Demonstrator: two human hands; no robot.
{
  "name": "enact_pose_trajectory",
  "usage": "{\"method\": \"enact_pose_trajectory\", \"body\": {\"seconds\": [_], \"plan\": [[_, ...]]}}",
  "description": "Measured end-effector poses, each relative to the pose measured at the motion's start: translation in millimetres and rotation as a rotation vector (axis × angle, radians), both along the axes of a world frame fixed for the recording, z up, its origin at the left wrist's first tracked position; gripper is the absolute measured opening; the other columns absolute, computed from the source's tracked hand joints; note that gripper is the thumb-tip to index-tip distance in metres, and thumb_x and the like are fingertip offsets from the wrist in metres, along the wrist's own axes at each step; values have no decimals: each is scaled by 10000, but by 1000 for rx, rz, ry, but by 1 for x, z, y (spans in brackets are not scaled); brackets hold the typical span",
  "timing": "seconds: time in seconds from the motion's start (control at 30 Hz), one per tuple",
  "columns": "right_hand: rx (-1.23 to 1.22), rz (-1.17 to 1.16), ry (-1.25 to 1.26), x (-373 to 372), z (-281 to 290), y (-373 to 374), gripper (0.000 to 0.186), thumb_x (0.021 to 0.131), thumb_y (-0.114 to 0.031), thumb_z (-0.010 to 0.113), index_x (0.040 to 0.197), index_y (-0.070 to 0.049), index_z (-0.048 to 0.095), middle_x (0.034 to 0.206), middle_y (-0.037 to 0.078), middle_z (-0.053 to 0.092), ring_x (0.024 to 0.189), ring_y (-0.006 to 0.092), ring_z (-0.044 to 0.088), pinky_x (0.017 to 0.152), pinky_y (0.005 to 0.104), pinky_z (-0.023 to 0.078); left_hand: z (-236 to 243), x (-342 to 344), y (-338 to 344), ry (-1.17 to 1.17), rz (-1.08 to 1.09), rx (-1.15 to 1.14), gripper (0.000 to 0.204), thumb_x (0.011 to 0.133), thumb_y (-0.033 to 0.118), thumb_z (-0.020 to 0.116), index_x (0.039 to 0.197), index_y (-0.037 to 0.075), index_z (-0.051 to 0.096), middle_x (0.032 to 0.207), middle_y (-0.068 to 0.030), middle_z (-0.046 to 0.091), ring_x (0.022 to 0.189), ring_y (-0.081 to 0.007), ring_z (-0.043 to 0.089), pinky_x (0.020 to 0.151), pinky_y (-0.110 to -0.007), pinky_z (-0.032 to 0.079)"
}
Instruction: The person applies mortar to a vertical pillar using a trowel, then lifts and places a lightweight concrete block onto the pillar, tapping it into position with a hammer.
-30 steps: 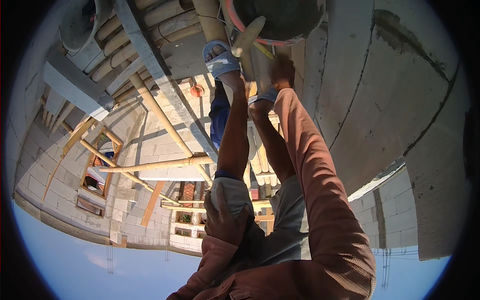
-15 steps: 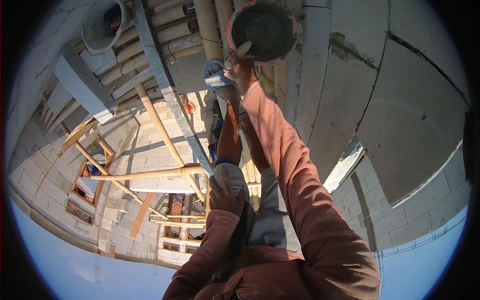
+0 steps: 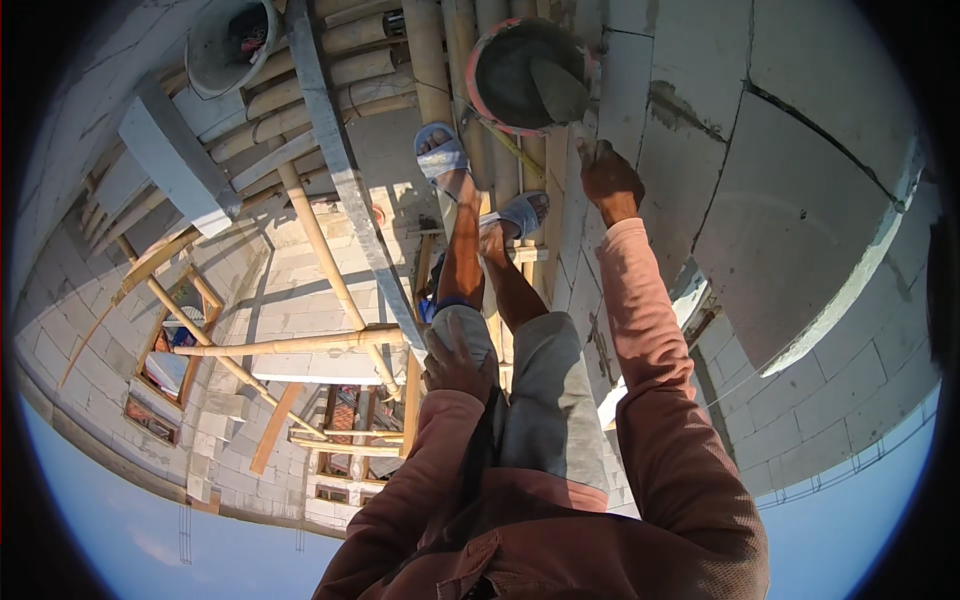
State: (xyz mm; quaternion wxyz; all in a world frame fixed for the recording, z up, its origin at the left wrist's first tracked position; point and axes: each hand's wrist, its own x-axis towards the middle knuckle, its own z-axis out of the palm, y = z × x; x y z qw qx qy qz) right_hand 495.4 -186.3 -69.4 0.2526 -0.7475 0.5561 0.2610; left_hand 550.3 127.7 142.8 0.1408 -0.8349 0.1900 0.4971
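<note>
My right hand [image 3: 610,178] is closed on the handle of a trowel [image 3: 555,95], whose blade lies inside a red-rimmed bucket [image 3: 478,85] of dark grey wet mix. My left hand [image 3: 455,365] rests on my left knee, fingers spread and holding nothing. My feet, in light blue sandals [image 3: 448,158], stand on or beside bamboo poles [image 3: 432,60] below the bucket.
A grey beam [image 3: 352,195] runs along the left of my feet, with a white pail [image 3: 205,70] and a concrete block [image 3: 170,165] beyond it. A pale block wall [image 3: 760,240] rises close on my right. Bamboo bracing [image 3: 260,352] spans the sunlit drop at left.
My right hand has swung from near my left foot out to the right, and the trowel blade is now down in the bucket. My right foot has come into clearer view. The left hand stays on the knee.
</note>
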Motion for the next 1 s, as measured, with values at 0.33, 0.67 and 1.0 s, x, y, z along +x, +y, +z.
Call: {"method": "enact_pose_trajectory", "body": {"seconds": [0.33,0.67,1.0], "plan": [[-447,793,115,47,-49,-17,195,881,-194,581,1054,-105,593,995,74,672,923,270,669,755,424,509,-7,2,8,-3,-37,-19,1004,788,427,758,1576,178,186,1471,-273,328,1130,-527,550,918,-567,495],[-436,542,-17,30,-45,-8,246,858,-175,588,1097,-146,639,945,78,674,904,280,672,770,467,489,-7,7,3,52,-15,-25,981,810,436,730,1575,163,180,1468,-273,318,1208,-527,495,963,-560,481],[-438,573,74,59,-55,-30,196,909,-210,540,1016,-153,694,1005,77,691,980,259,645,897,457,430,-11,2,11,-3,-62,-82,953,822,440,714,1571,166,192,1479,-282,316,1223,-527,482,975,-571,468]]}}
